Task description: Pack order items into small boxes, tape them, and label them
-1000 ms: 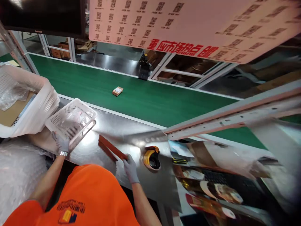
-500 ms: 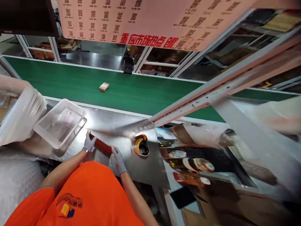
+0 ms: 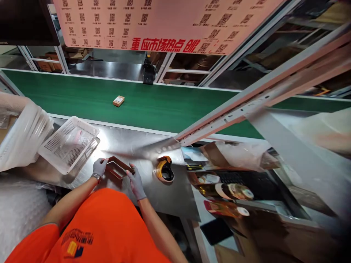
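Both gloved hands grip a small brown cardboard box (image 3: pixel 116 167) that stands spread open as a hollow frame on the steel worktable (image 3: pixel 131 142). My left hand (image 3: pixel 99 167) holds its left end and my right hand (image 3: pixel 134 179) holds its right end. A yellow tape dispenser (image 3: pixel 164 170) sits just right of my right hand. A white perforated basket (image 3: pixel 68 143) with a clear bag in it lies tilted to the left of my left hand.
A green conveyor belt (image 3: pixel 170 106) runs behind the table and carries one small brown parcel (image 3: pixel 118 100). A stack of white baskets (image 3: pixel 22 135) and bubble wrap (image 3: pixel 19 208) lie at the left. Tape rolls (image 3: pixel 230 193) and cartons fill a shelf at the right.
My left hand let go of the white basket and came over to the flat brown box. Both hands have since spread the box open into a frame.
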Available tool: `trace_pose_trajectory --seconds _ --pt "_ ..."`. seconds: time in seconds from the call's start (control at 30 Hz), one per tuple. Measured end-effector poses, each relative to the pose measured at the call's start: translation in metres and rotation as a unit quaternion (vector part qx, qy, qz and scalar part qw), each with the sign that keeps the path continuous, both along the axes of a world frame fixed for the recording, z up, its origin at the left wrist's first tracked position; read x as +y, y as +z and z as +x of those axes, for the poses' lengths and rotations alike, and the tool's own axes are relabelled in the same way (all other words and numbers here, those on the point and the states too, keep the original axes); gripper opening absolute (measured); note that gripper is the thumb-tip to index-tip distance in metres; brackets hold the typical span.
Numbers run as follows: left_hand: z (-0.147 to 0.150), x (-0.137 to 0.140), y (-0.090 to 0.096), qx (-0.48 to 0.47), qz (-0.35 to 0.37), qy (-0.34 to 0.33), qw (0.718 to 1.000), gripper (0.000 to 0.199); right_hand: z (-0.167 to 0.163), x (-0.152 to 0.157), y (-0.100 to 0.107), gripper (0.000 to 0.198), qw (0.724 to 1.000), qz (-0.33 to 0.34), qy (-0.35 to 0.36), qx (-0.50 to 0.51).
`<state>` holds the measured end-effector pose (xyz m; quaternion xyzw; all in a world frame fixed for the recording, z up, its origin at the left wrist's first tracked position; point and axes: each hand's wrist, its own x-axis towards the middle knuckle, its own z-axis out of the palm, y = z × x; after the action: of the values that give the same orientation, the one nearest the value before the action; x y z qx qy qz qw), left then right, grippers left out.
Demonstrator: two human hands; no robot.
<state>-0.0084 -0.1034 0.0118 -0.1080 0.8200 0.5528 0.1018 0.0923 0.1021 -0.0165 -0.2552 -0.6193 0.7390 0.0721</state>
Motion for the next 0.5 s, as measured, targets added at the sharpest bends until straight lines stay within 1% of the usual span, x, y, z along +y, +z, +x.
trace_pose_trajectory --seconds 0.1,0.17,0.2,0.23,0.3,0.33,0.37,0.43,0.5 --pt "0.001 0.0 0.012 0.023 -0.074 -0.077 0.994 0.032 -0.005 0.005 0.001 0.075 0.997 0.001 0.072 0.021" --pt "0.003 0.001 0.024 0.009 -0.162 -0.142 0.976 0.04 -0.01 0.007 -0.003 0.079 0.995 -0.008 0.094 0.021" --pt "0.004 0.002 0.031 -0.002 -0.216 -0.19 0.958 0.045 -0.013 0.006 -0.006 0.081 0.995 -0.015 0.096 0.017" --pt "0.006 0.002 0.037 -0.011 -0.27 -0.246 0.931 0.049 -0.016 0.004 -0.01 0.083 0.995 -0.022 0.094 0.011" --pt "0.01 0.0 0.048 -0.016 -0.352 -0.35 0.868 0.051 -0.021 -0.003 -0.017 0.082 0.997 -0.027 0.079 -0.007" --pt "0.012 -0.001 0.052 -0.012 -0.366 -0.383 0.848 0.05 -0.023 -0.007 -0.021 0.08 0.997 -0.025 0.067 -0.017" --pt "0.014 -0.003 0.054 -0.007 -0.367 -0.405 0.838 0.048 -0.025 -0.012 -0.023 0.078 0.998 -0.024 0.053 -0.024" --pt "0.016 -0.008 0.056 -0.011 -0.349 -0.423 0.836 0.05 -0.029 -0.019 -0.025 0.073 0.999 -0.028 0.03 -0.034" --pt "0.013 -0.01 0.054 -0.022 -0.327 -0.431 0.841 0.062 -0.03 -0.021 -0.023 0.067 0.999 -0.033 0.02 -0.038"
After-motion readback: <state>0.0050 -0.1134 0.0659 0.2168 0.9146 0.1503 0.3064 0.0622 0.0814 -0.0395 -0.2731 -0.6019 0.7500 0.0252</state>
